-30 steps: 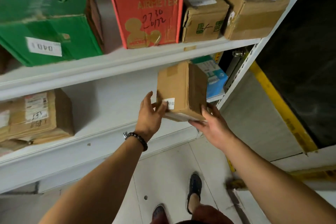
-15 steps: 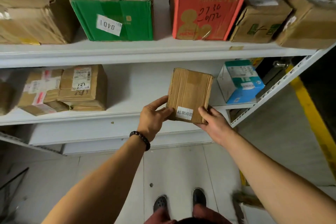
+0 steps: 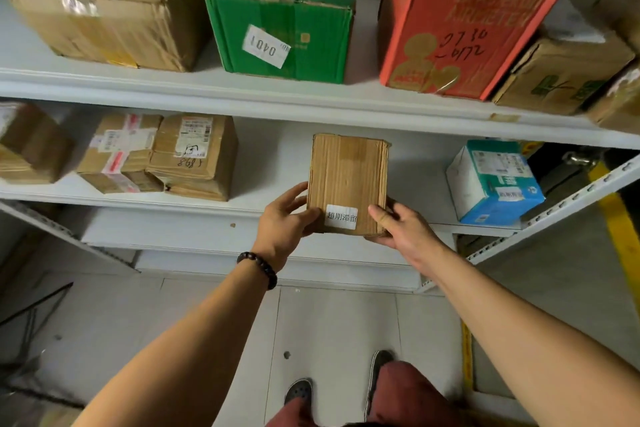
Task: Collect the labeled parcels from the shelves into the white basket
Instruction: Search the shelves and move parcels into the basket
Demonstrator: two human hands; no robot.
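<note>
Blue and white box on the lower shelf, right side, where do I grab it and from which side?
Probably from the front, one palm on each side face of the blue and white box: it's flat-sided, sits near the front edge of the lower shelf, with open space at its left.

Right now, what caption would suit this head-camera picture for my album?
Left hand and right hand hold a small labeled cardboard parcel before white shelves of boxes.

Both bare forearms stretched forward and converging, left grip (image 3: 282,218) and right grip (image 3: 401,227) clasping opposite lower corners of the parcel (image 3: 348,173), thumbs on its near face.
</note>
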